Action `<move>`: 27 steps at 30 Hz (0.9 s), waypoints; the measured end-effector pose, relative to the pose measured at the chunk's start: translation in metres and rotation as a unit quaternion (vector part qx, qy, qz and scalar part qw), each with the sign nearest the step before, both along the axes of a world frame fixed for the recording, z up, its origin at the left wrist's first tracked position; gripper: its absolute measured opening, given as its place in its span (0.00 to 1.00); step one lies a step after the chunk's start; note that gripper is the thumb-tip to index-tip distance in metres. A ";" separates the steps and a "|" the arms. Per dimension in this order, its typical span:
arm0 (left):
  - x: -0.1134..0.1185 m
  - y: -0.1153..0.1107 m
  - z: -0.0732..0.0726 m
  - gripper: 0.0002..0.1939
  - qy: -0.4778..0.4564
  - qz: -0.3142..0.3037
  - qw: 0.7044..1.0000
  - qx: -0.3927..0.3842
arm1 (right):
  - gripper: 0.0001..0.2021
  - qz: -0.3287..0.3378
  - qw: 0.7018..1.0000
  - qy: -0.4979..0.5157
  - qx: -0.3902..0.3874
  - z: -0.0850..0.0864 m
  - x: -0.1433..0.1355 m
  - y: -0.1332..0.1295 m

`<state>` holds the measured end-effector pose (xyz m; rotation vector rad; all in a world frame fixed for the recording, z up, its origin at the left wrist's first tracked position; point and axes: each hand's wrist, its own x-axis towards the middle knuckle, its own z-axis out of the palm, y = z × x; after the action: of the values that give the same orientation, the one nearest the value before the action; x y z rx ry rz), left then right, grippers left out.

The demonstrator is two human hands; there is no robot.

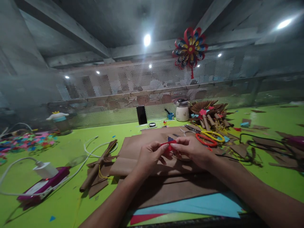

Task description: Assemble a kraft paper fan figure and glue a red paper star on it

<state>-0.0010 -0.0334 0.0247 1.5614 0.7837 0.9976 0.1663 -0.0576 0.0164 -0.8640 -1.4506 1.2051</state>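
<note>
Centrally, both hands meet over a stack of brown paper sheets (152, 164) on the lime-green surface (68, 193). Left hand (148, 156) and right hand (191, 150) each pinch one end of a small red paper strip (168, 144), fingertips clenched on it, held just above the brown sheets. Risk, as I judge it: the strip is thin and pulled between two pinches, so uneven tension could tear or crease it; a slip would drop it among the scraps. Scissors with red and yellow handles (209, 137) lie at 2 o'clock from the hands, near the right wrist, and a careless sweep could snag them. Containers: a cream lidded jar (182, 110) stands at 12 o'clock by the mesh partition (106, 107), contents hidden; a small blue cup (170, 116) just beside it holds something dark, too small to identify. A charger and white cable (45, 169) sit at 9 o'clock. Blue and red sheets (197, 205) lie at the near edge.
</note>
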 end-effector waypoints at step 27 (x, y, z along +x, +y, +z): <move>-0.001 0.007 -0.010 0.14 -0.059 -0.089 0.993 -0.052 | 0.15 -0.024 1.000 -0.018 0.006 -0.002 -0.007 -0.002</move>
<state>-0.0021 -0.0263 0.0151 1.4410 0.5933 0.8957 0.1596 -0.0596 0.0148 -0.9114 -1.4571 1.1497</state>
